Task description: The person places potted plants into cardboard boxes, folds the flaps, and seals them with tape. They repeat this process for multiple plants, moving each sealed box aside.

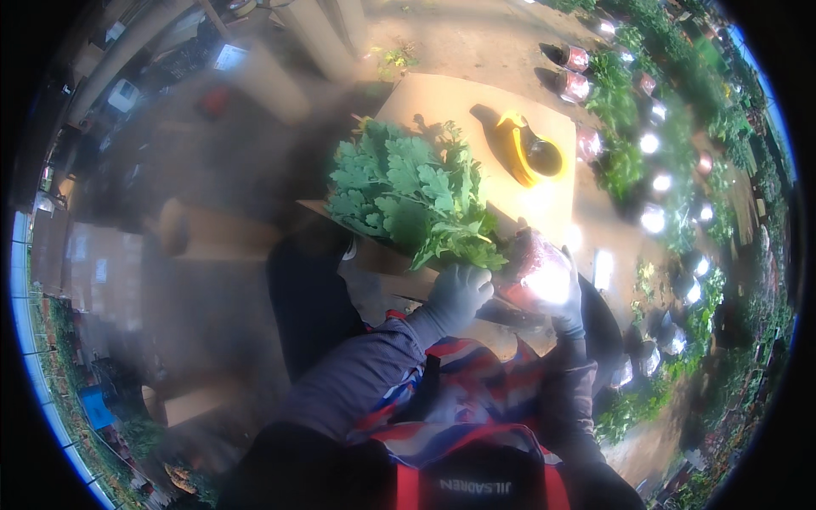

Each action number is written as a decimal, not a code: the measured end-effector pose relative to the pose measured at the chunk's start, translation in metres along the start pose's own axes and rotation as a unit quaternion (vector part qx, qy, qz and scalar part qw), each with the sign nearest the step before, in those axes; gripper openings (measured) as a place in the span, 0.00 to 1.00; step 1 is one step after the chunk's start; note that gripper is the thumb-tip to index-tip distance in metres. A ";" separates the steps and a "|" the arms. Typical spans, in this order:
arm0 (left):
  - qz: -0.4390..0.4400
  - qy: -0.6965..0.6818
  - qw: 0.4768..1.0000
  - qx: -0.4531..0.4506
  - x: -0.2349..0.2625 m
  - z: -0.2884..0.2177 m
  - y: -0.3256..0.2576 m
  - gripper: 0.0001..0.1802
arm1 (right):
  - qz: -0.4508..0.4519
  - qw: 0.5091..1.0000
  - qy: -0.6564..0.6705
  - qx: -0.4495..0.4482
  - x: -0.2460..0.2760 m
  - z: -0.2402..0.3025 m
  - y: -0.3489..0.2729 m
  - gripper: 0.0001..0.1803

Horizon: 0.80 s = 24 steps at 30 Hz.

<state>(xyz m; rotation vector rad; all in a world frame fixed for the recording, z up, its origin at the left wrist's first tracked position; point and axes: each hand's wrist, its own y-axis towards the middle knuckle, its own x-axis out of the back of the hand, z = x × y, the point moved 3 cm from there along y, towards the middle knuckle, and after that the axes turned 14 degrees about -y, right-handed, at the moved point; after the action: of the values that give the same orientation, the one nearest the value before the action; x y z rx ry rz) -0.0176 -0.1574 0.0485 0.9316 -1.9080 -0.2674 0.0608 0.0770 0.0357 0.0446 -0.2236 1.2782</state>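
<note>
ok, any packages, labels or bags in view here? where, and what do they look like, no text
Nursery bag: held in right hand, bottom edge of the board; rounded, reddish, glossy.
Filled nursery bags: in rows on the ground right of the board; small, reddish, shiny, among green plants.
Strap label: bottom centre; dark band, pale lettering.

I have only one view, from the left fisheye camera on the person's head. It looks steeply down over the chest and forearms, which enter from the lower edge. The board (476, 110) lies just beyond the gloved hands, close to the lens. Far right, rows of potted plants (654, 144) curve along the rim. The left half is hazed and blurred.
</note>
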 end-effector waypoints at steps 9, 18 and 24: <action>-0.035 -0.093 0.994 0.051 0.006 -0.006 0.019 0.19 | 0.056 0.997 0.052 0.017 0.012 -0.007 0.007 0.69; 0.009 -0.048 0.997 0.051 -0.010 -0.021 0.041 0.10 | 0.064 0.990 -0.084 -0.091 0.043 0.069 0.056 0.52; 0.107 0.081 0.988 0.077 -0.017 -0.027 0.062 0.04 | 0.093 0.797 -0.594 0.056 -0.038 0.074 0.180 0.42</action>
<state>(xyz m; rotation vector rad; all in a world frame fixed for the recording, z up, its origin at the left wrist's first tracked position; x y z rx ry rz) -0.0215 -0.0979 0.0847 0.8130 -1.8772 0.0825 -0.1317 0.0819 0.0841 0.9720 -1.2603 1.3021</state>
